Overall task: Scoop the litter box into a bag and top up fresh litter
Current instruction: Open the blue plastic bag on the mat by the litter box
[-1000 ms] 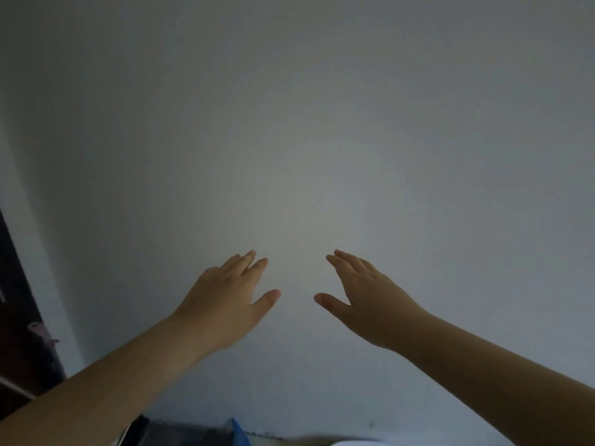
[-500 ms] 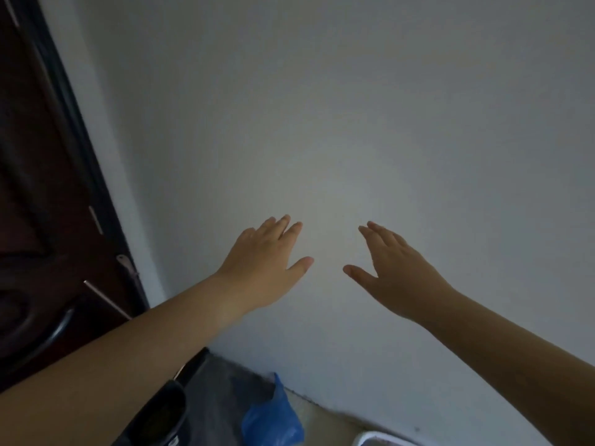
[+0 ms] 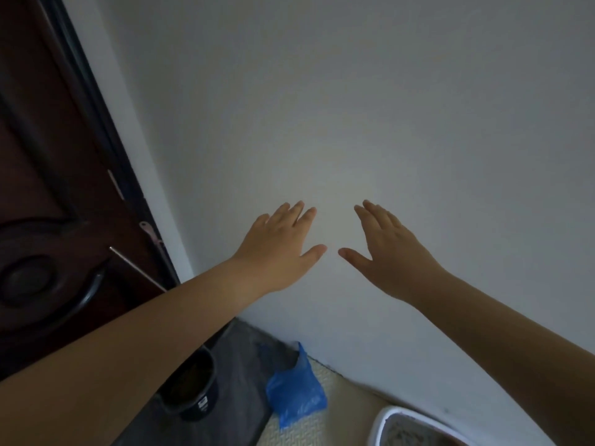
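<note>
My left hand [image 3: 280, 249] and my right hand [image 3: 389, 252] are stretched out in front of a white wall, palms down, fingers apart, holding nothing. Far below them, on the floor, lies a crumpled blue plastic bag [image 3: 294, 394] against the wall. A white litter box [image 3: 383, 423] with grey litter inside shows at the bottom edge, partly hidden by my right forearm. A dark round tub [image 3: 193, 389] with brownish contents stands on the floor under my left forearm.
A dark wooden door [image 3: 48, 220] with a metal handle fills the left side. A grey mat [image 3: 244, 365] lies in front of it, beside cream textured flooring [image 3: 335, 413]. The white wall [image 3: 354, 107] takes up most of the view.
The view has tilted down and turned left, bringing the door, the blue bag, the tub and the litter box into sight. Both hands stay spread and empty.
</note>
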Motion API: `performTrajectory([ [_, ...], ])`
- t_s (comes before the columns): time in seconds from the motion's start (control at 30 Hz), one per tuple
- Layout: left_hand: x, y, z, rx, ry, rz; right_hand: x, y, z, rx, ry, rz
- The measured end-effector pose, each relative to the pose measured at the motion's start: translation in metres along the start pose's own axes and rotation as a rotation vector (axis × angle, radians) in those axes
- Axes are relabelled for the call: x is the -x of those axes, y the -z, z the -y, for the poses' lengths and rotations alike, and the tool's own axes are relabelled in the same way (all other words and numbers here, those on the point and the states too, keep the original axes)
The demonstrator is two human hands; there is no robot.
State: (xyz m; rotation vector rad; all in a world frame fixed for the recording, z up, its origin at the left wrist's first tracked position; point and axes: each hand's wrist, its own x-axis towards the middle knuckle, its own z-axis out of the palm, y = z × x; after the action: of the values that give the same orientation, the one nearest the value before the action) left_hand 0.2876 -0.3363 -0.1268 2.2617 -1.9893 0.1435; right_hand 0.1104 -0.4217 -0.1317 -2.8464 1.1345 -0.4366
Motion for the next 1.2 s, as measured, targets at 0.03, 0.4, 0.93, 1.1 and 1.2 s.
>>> performTrajectory([
  [0.03, -0.007, -0.006, 0.009, 0.004, -0.011, 0.003, -0.008, -0.007, 0.002, 0.005, -0.003, -0.007],
  [0.4, -0.083, -0.132, 0.104, 0.06, -0.029, -0.022, -0.085, -0.141, 0.007, 0.035, -0.117, -0.06],
  [0.93, -0.045, -0.602, 0.117, 0.161, 0.162, 0.18, -0.044, -0.581, -0.101, -0.027, -0.127, 0.168],
  [1.1, -0.014, -0.776, 0.122, 0.176, 0.219, 0.242, 0.004, -0.744, -0.136, -0.058, -0.17, 0.238],
  [1.2, 0.001, -0.878, 0.122, 0.157, 0.215, 0.297, 0.033, -0.831, -0.155, -0.065, -0.189, 0.252],
])
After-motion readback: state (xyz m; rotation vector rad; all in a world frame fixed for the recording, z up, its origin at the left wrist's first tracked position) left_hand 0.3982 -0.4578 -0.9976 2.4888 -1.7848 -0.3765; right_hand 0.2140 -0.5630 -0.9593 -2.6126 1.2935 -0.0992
